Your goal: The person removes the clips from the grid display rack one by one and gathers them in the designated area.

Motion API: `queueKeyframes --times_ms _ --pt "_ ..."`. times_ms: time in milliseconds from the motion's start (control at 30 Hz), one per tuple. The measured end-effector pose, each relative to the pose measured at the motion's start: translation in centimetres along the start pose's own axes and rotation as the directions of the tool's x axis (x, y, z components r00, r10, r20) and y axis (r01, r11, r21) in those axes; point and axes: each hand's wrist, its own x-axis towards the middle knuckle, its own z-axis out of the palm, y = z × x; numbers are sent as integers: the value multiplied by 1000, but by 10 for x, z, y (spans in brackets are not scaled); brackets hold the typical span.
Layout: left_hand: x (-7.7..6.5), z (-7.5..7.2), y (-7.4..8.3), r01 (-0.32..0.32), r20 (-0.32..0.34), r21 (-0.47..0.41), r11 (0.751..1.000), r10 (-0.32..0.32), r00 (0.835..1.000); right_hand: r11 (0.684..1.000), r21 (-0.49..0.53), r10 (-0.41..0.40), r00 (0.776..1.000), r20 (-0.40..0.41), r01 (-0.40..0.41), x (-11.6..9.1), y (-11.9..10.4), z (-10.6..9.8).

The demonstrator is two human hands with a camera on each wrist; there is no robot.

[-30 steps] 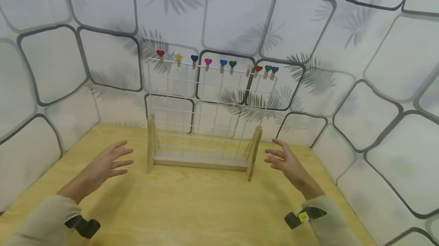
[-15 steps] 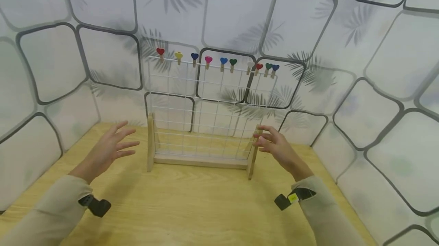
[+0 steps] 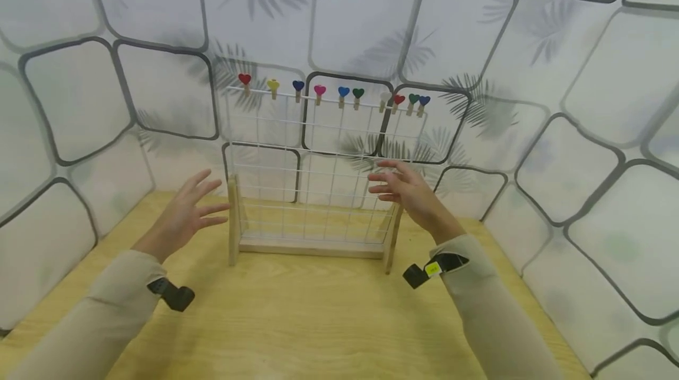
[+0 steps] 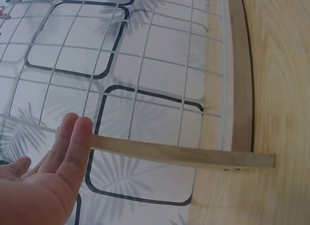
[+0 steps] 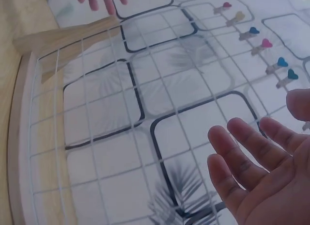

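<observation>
Head view: a wire grid [image 3: 313, 150] stands upright on the wooden tabletop [image 3: 297, 321], held by a wooden base bar [image 3: 310, 248] between two wooden uprights, a patterned wall covering [image 3: 366, 20] behind it. Heart-topped clothespins line the top wire, from a red heart clothespin [image 3: 244, 79] at the left end to a dark blue heart clothespin [image 3: 424, 101] at the right; those at the right sit closer together.

Hands well apart, one near each side of the rack. Left hand [image 3: 183, 215]: fingers extended, nothing held, tips just beside the left upright [image 4: 193, 155]. Left wrist view has two fingers overlapping that upright; contact cannot be told. Right hand [image 3: 411, 191]: fingers spread and slightly bent, nothing held, in front of the grid's lower right side and above the right upright [image 3: 392, 238]. Right wrist view shows no finger hooked on a wire.

Judgement: a reach toward the rack, no grip taken. Next move seems to call for choosing a contact point on frame or wire and approaching evenly from both sides, without jarring the clothespins.
</observation>
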Motion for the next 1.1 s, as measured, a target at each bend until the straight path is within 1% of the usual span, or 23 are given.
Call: queueKeyframes --times_ms 167,333,433,533,667,800,967,1100 --pt "12 6 6 -12 0 9 1000 12 1000 999 19 -49 998 37 48 17 -19 6" --pt "17 7 7 -16 -25 -2 1000 16 1000 994 48 -98 993 67 95 32 -34 15" --pt "17 8 8 -18 -26 1 1000 18 999 993 63 -106 990 90 101 40 -41 21" --pt "21 9 8 -19 -21 18 1000 19 1000 992 66 -115 989 97 109 49 -48 27" --pt "27 12 10 -3 -32 27 1000 4 999 990 83 -118 988 102 110 62 -58 36" --pt "29 14 11 13 -41 27 1000 -12 999 986 117 -131 985 114 118 74 -69 46" --pt "33 16 7 25 -24 17 1000 -25 999 979 145 -162 980 111 146 87 -81 58" --pt "31 17 4 34 -25 14 999 -33 999 975 155 -176 977 117 157 97 -90 69"
